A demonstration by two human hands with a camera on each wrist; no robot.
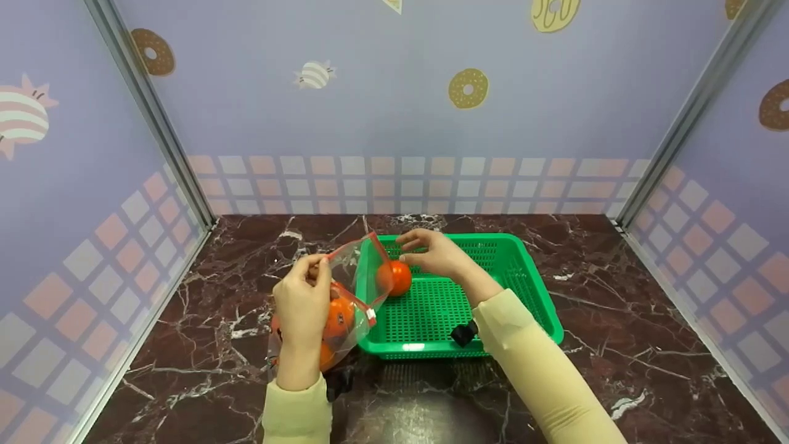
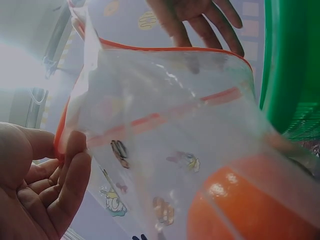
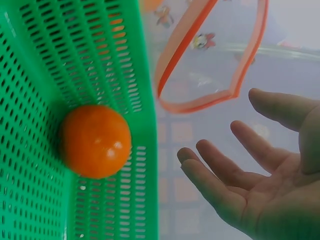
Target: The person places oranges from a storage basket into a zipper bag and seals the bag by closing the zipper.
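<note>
My left hand (image 1: 302,308) pinches the red-edged mouth of a clear zip bag (image 1: 360,327) between thumb and fingers. The bag's mouth gapes toward the basket, and several oranges (image 1: 339,316) lie inside it. In the left wrist view, cartoon prints and one orange (image 2: 250,200) show through the plastic. My right hand (image 1: 434,251) is over the left part of a green basket (image 1: 542,296), fingers spread with nothing in them. Just below its fingertips a single orange (image 3: 96,141) sits in the basket against the wall, partly behind the bag's mouth in the head view.
The basket stands on a dark red marbled table (image 1: 622,345), right beside the bag. Patterned panels (image 1: 394,123) enclose the table at the back and both sides. Black wrist mounts (image 1: 464,333) hang below the sleeves, one over the basket's near rim.
</note>
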